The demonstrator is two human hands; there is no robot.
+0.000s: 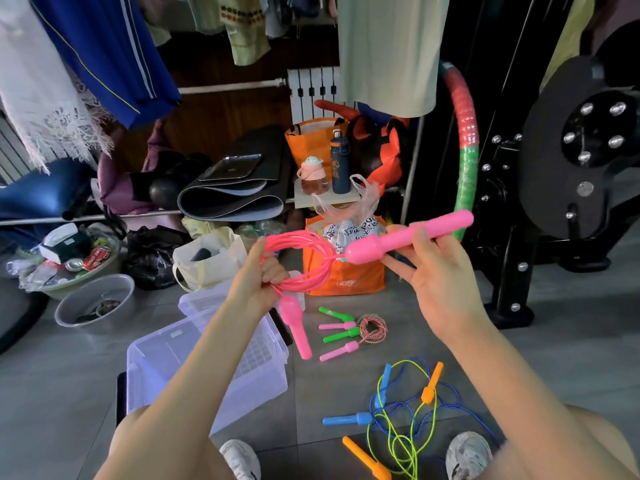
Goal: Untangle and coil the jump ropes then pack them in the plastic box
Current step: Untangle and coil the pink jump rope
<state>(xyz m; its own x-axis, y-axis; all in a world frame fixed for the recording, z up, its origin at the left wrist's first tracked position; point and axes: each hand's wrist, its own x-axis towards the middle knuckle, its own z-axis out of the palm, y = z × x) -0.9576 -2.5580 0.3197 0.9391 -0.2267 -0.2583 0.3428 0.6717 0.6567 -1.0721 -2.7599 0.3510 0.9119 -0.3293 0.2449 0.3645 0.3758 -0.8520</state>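
My left hand [263, 277] grips the coiled loops of a pink jump rope [304, 258] held up in the air. One pink handle [296, 327] hangs down below that hand. My right hand [433, 268] pinches the rope's other pink handle [408, 239] between fingers and thumb, at the same height. The clear plastic box [194, 358] stands open on the floor under my left forearm. On the floor lie a coiled red-and-white rope with pink and green handles [356, 330] and a tangle of blue and yellow-green ropes with blue and orange handles [405, 417].
An orange bag [346, 275] stands just behind my hands. A grey basin [93, 299] and a cluttered bowl sit to the left. A black weight machine [554, 168] and a red-green hoop [467, 150] are on the right. My shoes [467, 455] rest near the tangled ropes.
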